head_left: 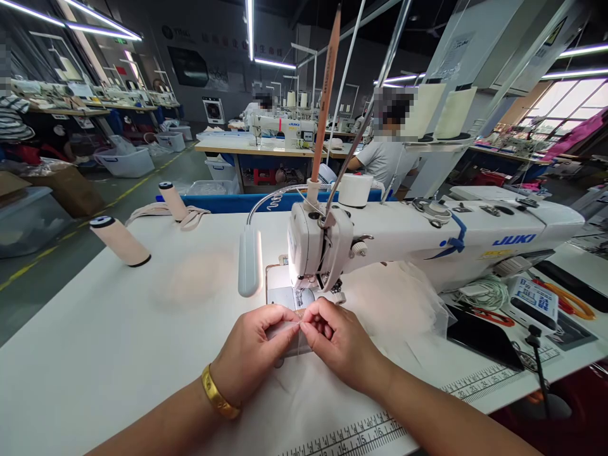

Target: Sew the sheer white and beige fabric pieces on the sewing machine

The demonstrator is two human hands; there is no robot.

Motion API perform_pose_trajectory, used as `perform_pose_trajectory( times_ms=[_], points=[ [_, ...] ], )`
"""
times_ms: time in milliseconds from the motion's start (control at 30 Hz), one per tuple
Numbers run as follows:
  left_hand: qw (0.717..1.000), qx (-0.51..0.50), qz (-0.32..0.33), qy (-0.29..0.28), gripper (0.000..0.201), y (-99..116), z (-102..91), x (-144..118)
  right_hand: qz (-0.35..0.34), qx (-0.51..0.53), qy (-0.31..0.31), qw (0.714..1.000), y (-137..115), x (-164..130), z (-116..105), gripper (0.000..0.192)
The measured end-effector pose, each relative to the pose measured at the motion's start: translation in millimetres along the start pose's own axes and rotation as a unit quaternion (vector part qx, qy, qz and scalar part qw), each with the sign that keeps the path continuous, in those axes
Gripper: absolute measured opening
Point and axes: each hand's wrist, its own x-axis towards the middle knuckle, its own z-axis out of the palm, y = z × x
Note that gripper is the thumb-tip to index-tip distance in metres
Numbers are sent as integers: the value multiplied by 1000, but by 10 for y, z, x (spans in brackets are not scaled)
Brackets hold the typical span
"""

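My left hand, with a gold bracelet at the wrist, is closed in a pinch on a thin pale fabric piece. Fingertip to fingertip with it, my right hand pinches the same piece at its edge. Both hands are just in front of the lit needle area of a white sewing machine, close to its metal plate. The fingers hide most of the held piece. Sheer pale fabric lies under the machine arm, right of the needle.
Two thread cones are at the table's left, one named here. A lamp hangs left of the needle. A black phone, a labelled box and coiled cord lie right. A printed ruler runs along the front edge. A co-worker sits beyond.
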Motion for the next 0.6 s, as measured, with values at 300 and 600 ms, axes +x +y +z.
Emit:
perform_pose_trajectory(
  times_ms=[300,600],
  points=[
    [998,28,39,30,24,-11,17,14,11,5,-1,1000,24,-10,2,7],
    [999,32,32,25,27,1,13,0,-9,-26,10,1000,23,-14,8,9]
  ],
)
